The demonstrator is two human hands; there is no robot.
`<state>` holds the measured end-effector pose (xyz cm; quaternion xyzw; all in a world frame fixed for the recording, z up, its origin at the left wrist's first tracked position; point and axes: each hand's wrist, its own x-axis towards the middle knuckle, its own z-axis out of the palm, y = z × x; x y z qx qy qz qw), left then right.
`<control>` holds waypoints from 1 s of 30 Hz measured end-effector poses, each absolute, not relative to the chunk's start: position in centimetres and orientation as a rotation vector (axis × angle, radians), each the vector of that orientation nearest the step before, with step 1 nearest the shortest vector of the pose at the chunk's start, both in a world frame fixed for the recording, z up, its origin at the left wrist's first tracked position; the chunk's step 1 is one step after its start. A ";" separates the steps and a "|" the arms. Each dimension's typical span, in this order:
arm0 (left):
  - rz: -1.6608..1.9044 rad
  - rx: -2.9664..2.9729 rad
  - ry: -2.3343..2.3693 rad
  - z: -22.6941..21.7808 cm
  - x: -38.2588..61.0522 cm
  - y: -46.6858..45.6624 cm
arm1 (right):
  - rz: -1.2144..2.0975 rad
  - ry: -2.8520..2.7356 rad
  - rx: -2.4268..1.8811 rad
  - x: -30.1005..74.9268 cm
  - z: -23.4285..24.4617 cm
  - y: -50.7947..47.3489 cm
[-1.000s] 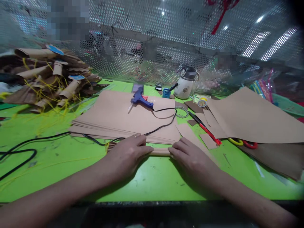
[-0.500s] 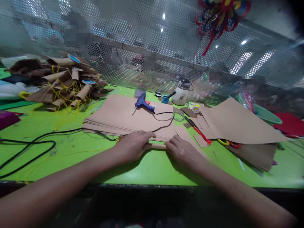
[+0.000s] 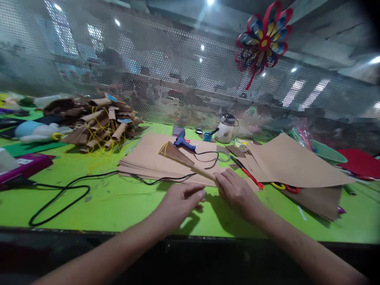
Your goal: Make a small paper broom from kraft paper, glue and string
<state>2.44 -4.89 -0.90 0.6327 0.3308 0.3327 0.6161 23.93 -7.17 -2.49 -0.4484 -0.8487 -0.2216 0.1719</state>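
In the head view, my right hand (image 3: 236,194) is closed around the end of the rolled tan handle of a small paper broom (image 3: 179,155). Its brown pleated head fans out to the upper left, tied with yellow string, above a stack of brown paper sheets (image 3: 142,152). My left hand (image 3: 181,206) is just left of the right one, over the green tabletop, apart from the broom. Its fingers are loosely bent with nothing visible in them. A blue glue gun (image 3: 184,141) lies on the paper behind the broom head.
A heap of similar brown paper pieces with yellow string (image 3: 97,126) lies at the left. A black cord (image 3: 86,188) loops across the green table (image 3: 124,209). At the right are a red-handled tool (image 3: 251,174), more brown paper (image 3: 297,162) and scissors handles (image 3: 292,189). A white jar (image 3: 225,132) stands behind.
My left hand has let go of the rolled handle and moved down. My right hand has swung the broom so its head points up and left. The view has tilted upward.
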 end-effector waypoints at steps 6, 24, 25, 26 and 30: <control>0.947 1.052 0.659 -1.3 5.8 -4.1 | -0.729 -2.353 -1.308 20.1 -0.8 -8.7; 1.047 0.917 0.571 -0.4 4.2 -3.2 | -1.000 -2.126 -1.387 16.0 -0.8 -9.1; 1.042 0.923 0.566 -0.3 4.2 -3.2 | -0.988 -2.114 -1.396 15.9 -0.8 -9.2; 1.039 0.933 0.559 -0.3 4.2 -3.2 | -0.977 -2.098 -1.404 15.8 -0.9 -9.2; 1.021 0.987 0.531 0.0 4.2 -3.0 | -0.946 -2.026 -1.416 15.4 -0.8 -9.2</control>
